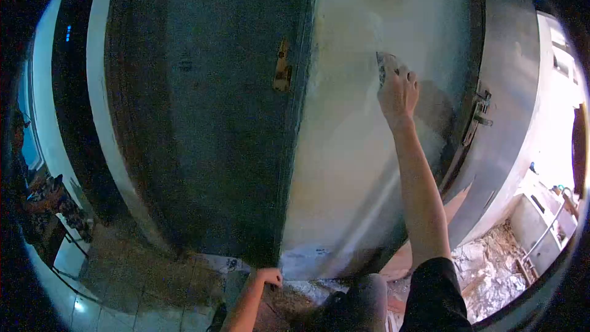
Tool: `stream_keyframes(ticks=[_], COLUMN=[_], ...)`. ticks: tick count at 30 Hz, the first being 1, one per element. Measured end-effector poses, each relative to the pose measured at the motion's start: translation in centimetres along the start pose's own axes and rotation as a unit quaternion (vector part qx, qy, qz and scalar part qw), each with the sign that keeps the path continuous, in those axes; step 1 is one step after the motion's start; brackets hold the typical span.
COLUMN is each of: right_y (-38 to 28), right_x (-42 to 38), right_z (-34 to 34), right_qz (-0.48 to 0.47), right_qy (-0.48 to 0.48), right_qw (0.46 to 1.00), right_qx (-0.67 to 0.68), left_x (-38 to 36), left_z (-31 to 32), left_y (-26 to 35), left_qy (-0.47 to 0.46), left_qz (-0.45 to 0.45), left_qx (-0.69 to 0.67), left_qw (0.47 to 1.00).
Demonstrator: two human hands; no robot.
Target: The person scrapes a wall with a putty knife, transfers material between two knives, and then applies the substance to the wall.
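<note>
My right hand [398, 93] is raised at arm's length against the pale wall [344, 141], its fingers wrapped round a putty knife [381, 69]. The knife's dark, smudged blade lies against the wall, and its handle is hidden in my palm. Low down, near the bottom corner of the dark door [227, 117], my left hand [269, 276] is closed with its fingers curled. Whatever it may hold does not show. Around the right hand the wall surface is patchy, with yellowish and whitish areas.
A brass handle plate [281, 71] sits on the dark door. To the right, a grey door [507, 98] carries a metal handle [476, 120]. Beyond it, debris [491, 270] covers the floor. Dark cluttered items [52, 209] stand at the far left.
</note>
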State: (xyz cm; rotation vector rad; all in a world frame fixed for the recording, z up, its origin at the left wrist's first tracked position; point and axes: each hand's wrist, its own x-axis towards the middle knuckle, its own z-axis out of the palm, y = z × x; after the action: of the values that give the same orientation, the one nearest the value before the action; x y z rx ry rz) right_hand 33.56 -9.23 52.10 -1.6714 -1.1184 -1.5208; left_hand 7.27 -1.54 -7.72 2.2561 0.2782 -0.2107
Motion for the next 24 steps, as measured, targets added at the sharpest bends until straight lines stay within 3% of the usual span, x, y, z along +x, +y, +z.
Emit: stream_keyframes(ticks=[1, 5, 8, 9, 14, 22, 24], right_y=[0.1, 0.5, -0.4, -0.2, 0.6, 0.3, 0.3], right_x=[-0.6, -0.8, 3.2, 3.0, 0.0, 4.9, 4.3], right_z=[-0.3, 0.3, -0.4, -0.3, -0.6, 1.1, 0.8], right_qz=[-0.012, -0.033, 0.015, 0.003, -0.021, -0.003, -0.009], right_qy=[0.009, 0.039, -0.022, -0.006, 0.021, 0.024, 0.023], right_qw=[1.0, 0.999, 1.0, 1.0, 0.999, 0.999, 1.0], right_qx=[-0.002, -0.02, -0.011, -0.019, -0.03, -0.023, -0.008], left_x=[-0.1, 1.3, 1.3, 2.4, 1.2, 0.8, 1.3], left_z=[0.1, 1.0, 0.9, 1.9, 0.6, -0.1, 0.3], left_y=[0.1, -2.2, -2.6, -4.7, -2.2, -0.6, -1.6], left_qy=[-0.003, 0.002, 0.02, 0.001, -0.011, -0.003, -0.007], left_qz=[-0.04, -0.027, 0.034, 0.002, 0.011, 0.036, 0.007], left_qx=[-0.047, 0.061, 0.035, 0.002, 0.034, 0.023, 0.04], left_qw=[0.998, 0.998, 0.999, 1.0, 0.999, 0.999, 0.999])
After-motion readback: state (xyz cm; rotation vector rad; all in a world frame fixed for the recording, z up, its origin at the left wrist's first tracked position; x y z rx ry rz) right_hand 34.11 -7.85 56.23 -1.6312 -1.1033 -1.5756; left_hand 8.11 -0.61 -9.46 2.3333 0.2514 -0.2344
